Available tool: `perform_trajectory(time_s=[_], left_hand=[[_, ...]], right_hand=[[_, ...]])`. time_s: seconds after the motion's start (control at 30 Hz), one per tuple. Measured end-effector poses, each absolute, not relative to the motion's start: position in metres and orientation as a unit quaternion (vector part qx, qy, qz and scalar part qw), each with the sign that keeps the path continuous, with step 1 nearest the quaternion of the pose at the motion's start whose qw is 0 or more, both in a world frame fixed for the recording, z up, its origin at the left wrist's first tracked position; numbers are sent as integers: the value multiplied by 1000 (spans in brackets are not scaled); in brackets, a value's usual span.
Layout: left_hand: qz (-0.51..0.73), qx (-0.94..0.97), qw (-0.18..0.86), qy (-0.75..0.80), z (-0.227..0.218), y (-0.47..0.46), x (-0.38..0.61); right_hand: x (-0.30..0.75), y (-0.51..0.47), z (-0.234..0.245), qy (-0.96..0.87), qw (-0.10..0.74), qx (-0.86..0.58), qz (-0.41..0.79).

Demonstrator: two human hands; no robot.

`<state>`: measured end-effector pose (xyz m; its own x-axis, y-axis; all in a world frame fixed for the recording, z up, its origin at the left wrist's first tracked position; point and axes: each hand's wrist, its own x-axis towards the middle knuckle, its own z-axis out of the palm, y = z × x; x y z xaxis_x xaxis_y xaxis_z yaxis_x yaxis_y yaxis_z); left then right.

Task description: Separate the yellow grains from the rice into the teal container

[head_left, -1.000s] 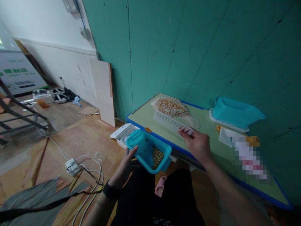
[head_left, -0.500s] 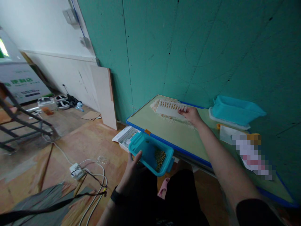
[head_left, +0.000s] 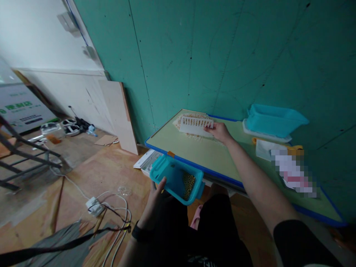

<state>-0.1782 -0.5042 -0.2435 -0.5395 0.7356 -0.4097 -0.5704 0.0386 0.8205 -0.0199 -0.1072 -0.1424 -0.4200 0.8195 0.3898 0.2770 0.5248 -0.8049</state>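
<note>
We've got the white comb over the grain pile near the far left end of the table, slotted edge toward the wall and solid band toward us; can't tell if its underside touches the grain. Looks like thin plastic: light, a bit flexy lengthwise, probably slick if dusty, slots the likely weak spot. Best hold is the solid band, and we'd go nearer mid-length for less twist (end hold works, just more leverage on the fingers). Right hand is closed in a pinch on the comb's right end, thumb on the near side, far fingers hidden. Right arm is reached well out across the table, elbow nearly straight. Left hand is closed on the blue tub, thumb over the near rim at the left end, other fingers mostly out of sight underneath. Tub sits just off the table's near edge, above our lap, tipped a little, beans gathered at its right end. Judging by that, load is off-centre, away from the hand; tub wall should be stiff enough, and left elbow is bent and low.
</note>
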Motion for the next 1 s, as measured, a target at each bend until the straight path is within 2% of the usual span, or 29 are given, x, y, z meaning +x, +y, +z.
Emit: perform_trajectory(time_s=[0.37, 1.0], left_hand=[[689, 83, 485, 533, -238, -506, -178], [687, 97, 480, 537, -244, -506, -181]], right_hand=[[-21, -120, -133, -762, 435, -327, 351], [-22, -125, -132, -766, 403, -310, 394]])
